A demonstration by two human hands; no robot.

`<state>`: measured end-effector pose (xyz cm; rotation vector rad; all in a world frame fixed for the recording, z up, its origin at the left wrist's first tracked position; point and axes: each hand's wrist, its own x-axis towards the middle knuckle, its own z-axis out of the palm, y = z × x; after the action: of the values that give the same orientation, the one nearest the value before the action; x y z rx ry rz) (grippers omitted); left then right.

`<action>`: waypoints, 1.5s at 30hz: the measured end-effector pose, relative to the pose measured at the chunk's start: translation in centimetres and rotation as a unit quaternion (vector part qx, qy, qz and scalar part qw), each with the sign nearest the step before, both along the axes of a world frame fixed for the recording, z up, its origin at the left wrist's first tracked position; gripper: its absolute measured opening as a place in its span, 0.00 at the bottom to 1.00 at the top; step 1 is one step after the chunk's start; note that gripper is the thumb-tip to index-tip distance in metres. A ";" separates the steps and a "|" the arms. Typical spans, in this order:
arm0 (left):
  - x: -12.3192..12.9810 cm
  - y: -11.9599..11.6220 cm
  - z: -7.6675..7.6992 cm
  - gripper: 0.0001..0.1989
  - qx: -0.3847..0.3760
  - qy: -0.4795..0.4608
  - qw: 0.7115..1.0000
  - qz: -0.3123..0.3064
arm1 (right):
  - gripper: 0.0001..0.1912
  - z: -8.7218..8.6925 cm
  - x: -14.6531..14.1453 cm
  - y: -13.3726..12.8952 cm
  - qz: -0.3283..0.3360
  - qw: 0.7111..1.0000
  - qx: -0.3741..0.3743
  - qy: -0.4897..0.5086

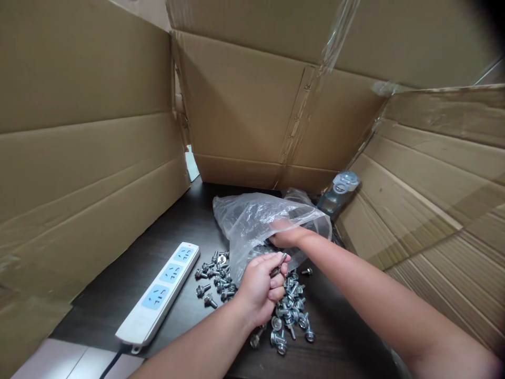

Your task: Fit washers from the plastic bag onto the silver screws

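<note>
My left hand (262,287) is closed around a metal bolt (279,263), whose end sticks out between thumb and fingers. My right hand (284,233) reaches into the mouth of a clear plastic bag (252,216); the film and the bag's edge cover its fingers, so what they touch is hidden. Loose flanged bolts (292,302) lie in a heap below and right of my left hand. Another group of bolts (221,276) is spread on the dark tabletop (165,231) to the left of the bag.
A white power strip (158,297) with a black cable lies on the left. Behind the bag, a clear plastic bottle (340,192) leans near the right cardboard wall (434,173). Tall cardboard panels (244,105) enclose the table at the back and both sides.
</note>
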<state>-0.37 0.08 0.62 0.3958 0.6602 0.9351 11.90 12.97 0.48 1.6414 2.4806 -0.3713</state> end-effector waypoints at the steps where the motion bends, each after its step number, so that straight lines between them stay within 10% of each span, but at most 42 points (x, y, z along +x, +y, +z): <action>1: 0.0 0.1 0.0 0.09 -0.004 -0.007 1.000 0.011 | 0.10 -0.1 -0.1 -0.1 0.009 1.000 -0.003 0.000; 18: 0.2 0.3 -0.5 0.21 0.043 0.019 0.993 0.112 | 0.11 1.6 2.1 -3.3 -0.083 0.986 0.029 0.144; 30: 0.3 0.6 -0.4 0.10 0.026 0.050 0.995 0.081 | 0.05 0.7 2.6 -2.9 -0.105 0.965 0.002 0.241; 38: 0.5 0.5 -0.6 0.19 0.043 0.071 0.989 0.122 | 0.15 1.5 2.3 -7.8 -0.183 0.882 0.026 0.433; 42: 0.5 0.5 -0.7 0.22 0.058 0.068 0.989 0.121 | 0.18 0.5 1.5 -10.8 -0.196 0.767 0.044 0.609; 45: 0.5 0.5 -0.7 0.23 0.071 0.076 0.988 0.115 | 0.16 -0.2 0.9 -11.5 -0.201 0.744 0.085 0.631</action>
<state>0.14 0.60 -0.06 0.5293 0.7918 1.1852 12.79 1.50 0.28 2.5411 2.8473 -1.9365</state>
